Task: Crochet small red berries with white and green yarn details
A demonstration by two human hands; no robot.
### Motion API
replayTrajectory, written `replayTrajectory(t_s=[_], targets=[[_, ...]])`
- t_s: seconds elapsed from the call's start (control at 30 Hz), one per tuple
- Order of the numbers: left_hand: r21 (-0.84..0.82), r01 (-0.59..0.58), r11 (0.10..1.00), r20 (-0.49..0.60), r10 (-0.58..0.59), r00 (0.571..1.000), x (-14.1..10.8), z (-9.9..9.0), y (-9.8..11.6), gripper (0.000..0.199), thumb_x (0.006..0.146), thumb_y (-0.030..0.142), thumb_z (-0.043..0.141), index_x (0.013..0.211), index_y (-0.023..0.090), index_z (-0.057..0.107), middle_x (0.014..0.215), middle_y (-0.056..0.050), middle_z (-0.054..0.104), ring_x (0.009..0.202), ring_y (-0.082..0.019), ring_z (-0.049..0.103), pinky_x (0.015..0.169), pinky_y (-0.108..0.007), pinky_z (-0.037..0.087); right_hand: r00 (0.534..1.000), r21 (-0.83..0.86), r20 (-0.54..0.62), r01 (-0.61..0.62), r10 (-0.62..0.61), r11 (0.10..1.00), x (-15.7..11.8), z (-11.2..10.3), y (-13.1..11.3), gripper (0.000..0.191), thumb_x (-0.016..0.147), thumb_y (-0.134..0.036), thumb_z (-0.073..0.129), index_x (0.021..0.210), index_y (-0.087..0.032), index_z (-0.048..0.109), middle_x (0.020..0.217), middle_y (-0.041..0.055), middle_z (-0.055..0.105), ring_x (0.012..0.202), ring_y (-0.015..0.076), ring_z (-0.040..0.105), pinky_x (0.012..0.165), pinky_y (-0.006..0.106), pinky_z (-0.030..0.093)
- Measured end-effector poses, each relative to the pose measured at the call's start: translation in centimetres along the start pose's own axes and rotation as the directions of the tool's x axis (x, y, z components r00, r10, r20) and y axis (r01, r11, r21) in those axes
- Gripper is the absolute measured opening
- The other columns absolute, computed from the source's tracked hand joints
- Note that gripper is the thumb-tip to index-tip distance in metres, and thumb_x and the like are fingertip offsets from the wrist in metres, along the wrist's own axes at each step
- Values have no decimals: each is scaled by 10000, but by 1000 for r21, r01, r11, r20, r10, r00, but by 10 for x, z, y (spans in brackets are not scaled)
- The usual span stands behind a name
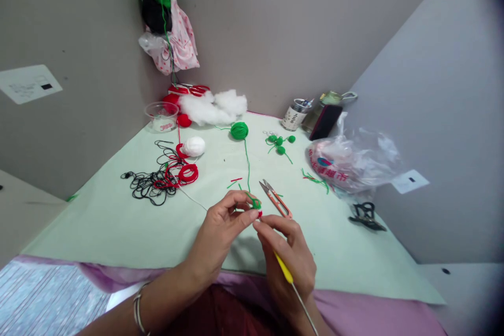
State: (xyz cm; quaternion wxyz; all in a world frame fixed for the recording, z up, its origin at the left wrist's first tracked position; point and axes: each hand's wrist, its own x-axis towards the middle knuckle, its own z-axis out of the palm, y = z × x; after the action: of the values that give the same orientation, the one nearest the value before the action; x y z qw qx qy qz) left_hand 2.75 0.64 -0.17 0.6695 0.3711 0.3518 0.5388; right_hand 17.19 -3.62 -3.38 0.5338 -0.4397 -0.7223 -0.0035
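A small green and red crocheted piece (pixel 256 204) is pinched between the thumb and fingers of my left hand (pixel 228 220). My right hand (pixel 289 252) is closed around a crochet hook with a yellow grip (pixel 283 269); its tip is hidden at the piece. The fingertips of both hands nearly meet. From the piece a green strand runs up to a green yarn ball (pixel 239 130). Orange-handled thread snips (pixel 276 199) lie just beyond my right hand, blades pointing up and left.
Tangled black cord (pixel 151 184), a red yarn coil (pixel 188 173) and a white yarn ball (pixel 194 146) lie left. White stuffing (pixel 212 107) sits at the back. Small green balls (pixel 280 150), a plastic bag (pixel 346 160), a phone (pixel 326 122) and a black clip (pixel 367 216) are right.
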Motion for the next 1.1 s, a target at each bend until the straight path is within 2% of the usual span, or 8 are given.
replayTrajectory(t_s=[0.2,0.3,0.37,0.43,0.5,0.6,0.77,1.1], targets=[[-105,76,992,-14,-78,997,3,-1,4,202,762,350,909,812,192,794,869,-20,700,873,-173,586,859,-291,458,992,-12,-129,-6,5,1000,-7,10,1,492,951,6,628,1267,-341,776,1062,62,742,890,196,754,715,323,632],[-130,108,986,-35,-114,993,4,-2,4,246,738,341,932,900,200,812,846,-6,683,838,-160,583,830,-287,450,985,12,-172,21,-18,1000,-5,8,3,514,922,28,653,1256,-339,786,1087,58,750,923,204,752,743,340,633],[-129,161,978,2,-162,987,4,-2,5,320,749,341,928,1016,199,821,829,-3,677,804,-150,586,802,-282,443,981,86,-192,2,15,996,-2,5,4,495,918,22,666,1222,-347,797,1075,51,752,925,205,745,747,348,626],[-121,200,972,51,-195,979,4,-3,5,408,761,346,923,1122,190,814,775,14,647,703,-116,548,723,-264,421,981,203,-161,-74,107,976,2,0,7,427,941,-16,667,1167,-350,807,1042,46,753,911,204,736,733,347,613],[-117,210,971,75,-202,976,3,-4,6,467,770,350,919,1191,184,801,738,40,597,589,-72,448,622,-248,363,973,320,-92,-171,211,932,5,-4,9,343,974,-65,651,1114,-334,812,1012,43,748,896,197,727,736,344,602],[-104,210,972,82,-202,976,2,-5,5,474,771,345,913,1200,177,800,791,36,588,528,-36,360,548,-245,293,956,443,-28,-251,293,861,9,-7,11,268,1001,-122,641,1075,-313,814,970,36,736,879,188,716,758,342,589],[-44,184,982,97,-179,979,2,-7,2,401,790,328,885,1164,197,826,887,5,608,545,-36,385,542,-249,302,950,486,13,-279,312,828,14,-9,12,219,989,-155,670,1042,-300,825,902,35,733,845,193,709,724,332,575],[11,154,988,98,-154,983,1,-5,3,329,794,303,856,1112,220,839,797,17,615,566,-59,395,538,-235,309,939,498,51,-320,341,806,13,-16,14,195,990,-167,660,999,-278,820,899,31,735,845,188,684,767,334,551]])
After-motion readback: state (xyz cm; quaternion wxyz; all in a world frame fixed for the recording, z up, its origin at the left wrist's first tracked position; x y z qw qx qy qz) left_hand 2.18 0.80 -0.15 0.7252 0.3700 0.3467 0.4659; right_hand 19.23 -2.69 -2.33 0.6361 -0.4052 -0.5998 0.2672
